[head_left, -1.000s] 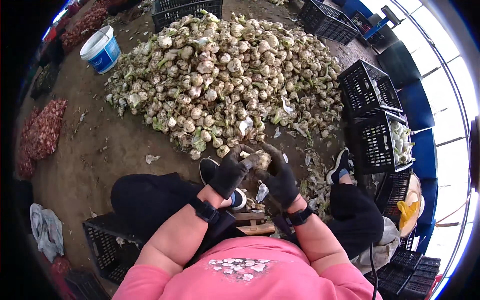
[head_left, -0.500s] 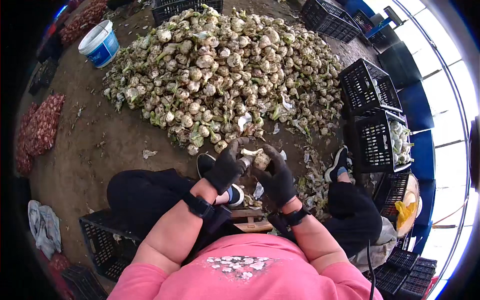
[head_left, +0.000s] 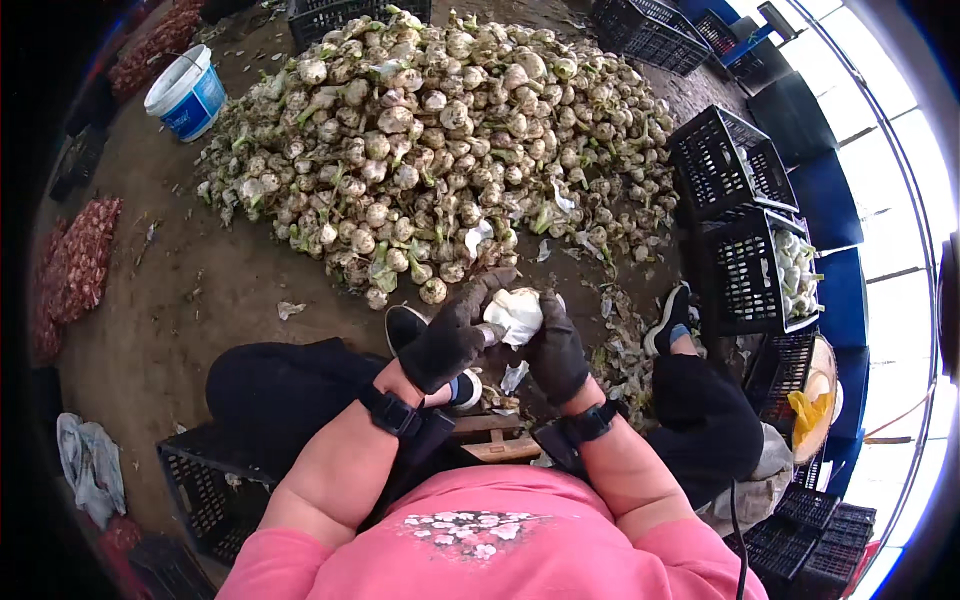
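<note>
In front of my lap a garlic bulb [head_left: 517, 316], its surface clean and white, is between my two dark-gloved hands. My right hand [head_left: 557, 358] grips it from the right, thumb and fingers closed around its side. From the left, the bent fingers and grey-tipped thumb of my left hand [head_left: 448, 338] press against the bulb. Just beyond my hands lies a large heap of soil-stained garlic bulbs [head_left: 430, 150] with short cut stems. Loose white peelings [head_left: 514, 377] lie on the ground under my hands.
Black crates [head_left: 745, 275] stand at the right, one holding white bulbs [head_left: 795, 280]. A white-and-blue bucket [head_left: 190, 95] is at the far left, red mesh sacks [head_left: 78, 270] nearer. An empty-looking crate [head_left: 215, 495] sits by my left leg. A straw hat [head_left: 822, 385] lies at the right.
The bulb was brownish with its stem showing toward the left; now a clean white surface shows. My hands remain close together around it. The whole view has shifted slightly.
</note>
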